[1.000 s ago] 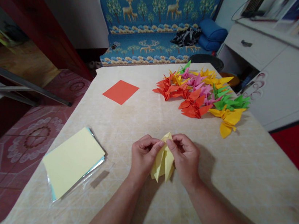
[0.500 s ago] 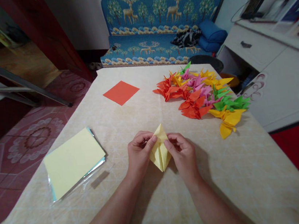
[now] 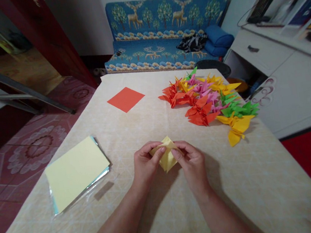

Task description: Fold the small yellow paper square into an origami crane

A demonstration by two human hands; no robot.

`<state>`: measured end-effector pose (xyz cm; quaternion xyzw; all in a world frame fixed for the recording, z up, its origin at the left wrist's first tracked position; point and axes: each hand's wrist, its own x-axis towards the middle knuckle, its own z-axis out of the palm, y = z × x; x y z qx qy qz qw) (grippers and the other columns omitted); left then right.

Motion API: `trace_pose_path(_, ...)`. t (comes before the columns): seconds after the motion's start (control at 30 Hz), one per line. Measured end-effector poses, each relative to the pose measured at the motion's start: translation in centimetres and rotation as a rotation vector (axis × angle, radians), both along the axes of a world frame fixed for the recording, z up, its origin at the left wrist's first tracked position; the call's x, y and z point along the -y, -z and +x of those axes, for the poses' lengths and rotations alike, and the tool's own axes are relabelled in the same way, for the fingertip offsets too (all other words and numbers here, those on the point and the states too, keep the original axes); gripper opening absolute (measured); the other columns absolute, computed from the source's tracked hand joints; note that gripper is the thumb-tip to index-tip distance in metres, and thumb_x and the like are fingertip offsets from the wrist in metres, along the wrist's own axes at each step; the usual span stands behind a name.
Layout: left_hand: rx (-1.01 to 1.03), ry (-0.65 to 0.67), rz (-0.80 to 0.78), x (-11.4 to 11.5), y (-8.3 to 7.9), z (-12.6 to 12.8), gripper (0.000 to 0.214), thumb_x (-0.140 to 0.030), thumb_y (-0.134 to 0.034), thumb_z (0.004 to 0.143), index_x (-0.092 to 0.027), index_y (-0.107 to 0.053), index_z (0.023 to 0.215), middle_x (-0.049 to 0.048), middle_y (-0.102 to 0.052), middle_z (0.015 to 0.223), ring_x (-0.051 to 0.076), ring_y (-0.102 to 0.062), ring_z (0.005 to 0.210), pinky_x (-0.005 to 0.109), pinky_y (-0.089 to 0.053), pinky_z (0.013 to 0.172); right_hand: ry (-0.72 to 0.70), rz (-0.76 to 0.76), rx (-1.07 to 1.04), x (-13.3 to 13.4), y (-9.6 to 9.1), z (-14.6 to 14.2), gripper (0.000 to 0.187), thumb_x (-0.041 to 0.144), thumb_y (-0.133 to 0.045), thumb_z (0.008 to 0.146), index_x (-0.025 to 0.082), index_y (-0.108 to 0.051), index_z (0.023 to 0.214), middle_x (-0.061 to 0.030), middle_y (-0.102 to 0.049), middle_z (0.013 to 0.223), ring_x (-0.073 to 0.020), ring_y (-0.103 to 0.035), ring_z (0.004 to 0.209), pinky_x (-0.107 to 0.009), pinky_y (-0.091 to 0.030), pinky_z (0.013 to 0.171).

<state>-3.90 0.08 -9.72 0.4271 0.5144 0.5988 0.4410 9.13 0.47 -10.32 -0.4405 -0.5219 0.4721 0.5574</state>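
Observation:
A small piece of folded yellow origami paper (image 3: 167, 161) is held between my two hands, in the middle of the table's near half. My left hand (image 3: 147, 163) pinches its left side, thumb on the front face and fingers behind. On its right side my right hand (image 3: 190, 161) grips it the same way. The upper part of the paper bends between the thumbs, and its lower end comes to a point. My fingertips behind the paper are partly hidden.
Several folded paper cranes (image 3: 203, 97) in red, orange, pink, green and yellow cluster at the table's right. A red paper square (image 3: 126, 99) lies farther back. To the left is a stack of pale yellow sheets (image 3: 77, 172) on a clear wrapper. A patterned sofa (image 3: 147, 50) stands beyond the table (image 3: 106, 222).
The yellow paper's upper point, which stood up tall and flat, is now lower, and the paper is spread wider between my thumbs. Both hands keep hold of it. The view has tilted slightly.

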Motion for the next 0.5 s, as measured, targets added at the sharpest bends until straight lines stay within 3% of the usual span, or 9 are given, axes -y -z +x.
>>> trace_pose_path(0.13, -0.086, 0.034, 0.103, 0.12, 0.12, -0.17, 0.006, -0.021, -0.071, 0.07, -0.016, -0.071, 0.07, 0.0048, -0.067, 0.076, 0.014, -0.06, 0.073, 0.024, -0.047, 0.067, 0.039, -0.014, 0.011, 0.0, 0.06, 0.01, 0.009, 0.024, -0.062, 0.077, 0.017, -0.065, 0.082, -0.0031, -0.063, 0.084, -0.0165, -0.058, 0.08, -0.026, -0.046, 0.07)
trace_pose_path(0.3, 0.017, 0.029, -0.03, 0.31, 0.47, 0.16, 0.012, -0.025, -0.072, 0.07, -0.014, -0.068, 0.071, 0.0013, -0.064, 0.065, 0.009, -0.056, 0.057, 0.019, -0.043, 0.054, 0.067, -0.154, -0.014, 0.31, 0.22, -0.18, 0.016, 0.03, -0.065, 0.075, 0.016, -0.063, 0.083, -0.0003, -0.062, 0.071, -0.013, -0.056, 0.063, -0.022, -0.044, 0.056)
trace_pose_path(0.5, 0.197, 0.058, -0.066, -0.01, 0.37, 0.2, 0.04, -0.021, -0.077, 0.063, -0.018, -0.06, 0.099, -0.0039, -0.059, 0.063, 0.008, -0.055, 0.056, 0.018, -0.044, 0.056, -0.007, -0.24, -0.172, 0.29, 0.23, -0.38, 0.026, 0.03, -0.067, 0.074, 0.02, -0.058, 0.097, -0.0017, -0.064, 0.084, -0.014, -0.06, 0.069, -0.024, -0.048, 0.061)
